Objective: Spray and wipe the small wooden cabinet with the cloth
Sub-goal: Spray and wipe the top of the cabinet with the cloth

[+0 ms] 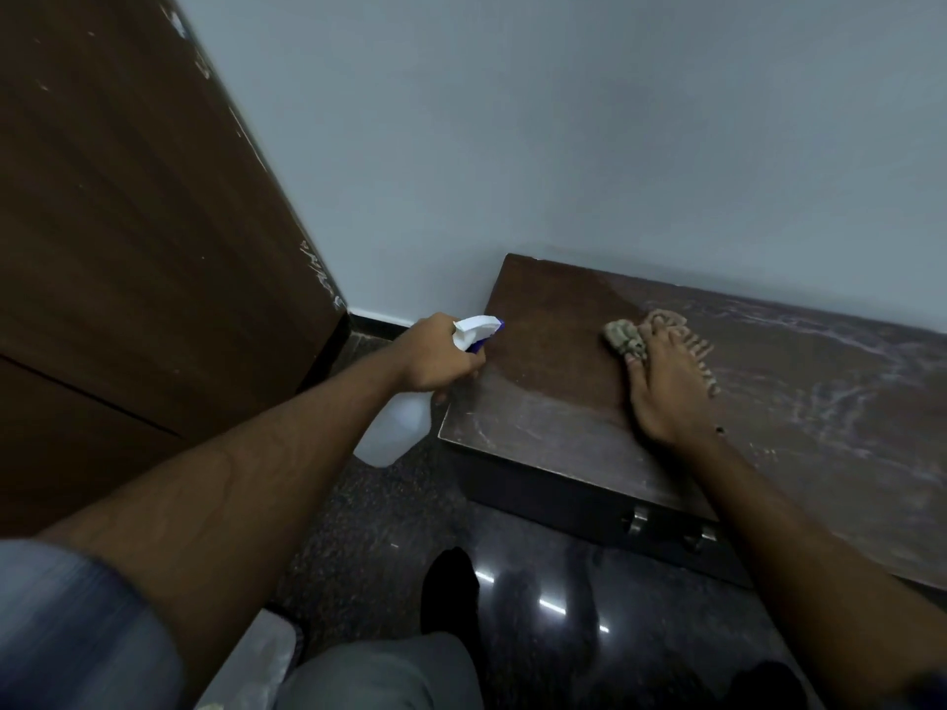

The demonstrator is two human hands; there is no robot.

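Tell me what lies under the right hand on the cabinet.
A crumpled cloth, pressed by the right hand onto the cabinet top. Its edges show past the fingers; how far it reaches beneath the palm is hidden.

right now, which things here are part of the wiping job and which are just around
In the job: spray bottle in the left hand; cloth under the right hand; small wooden cabinet, top partly streaked.
Just around: tall brown wooden panel; grey wall; dark floor.
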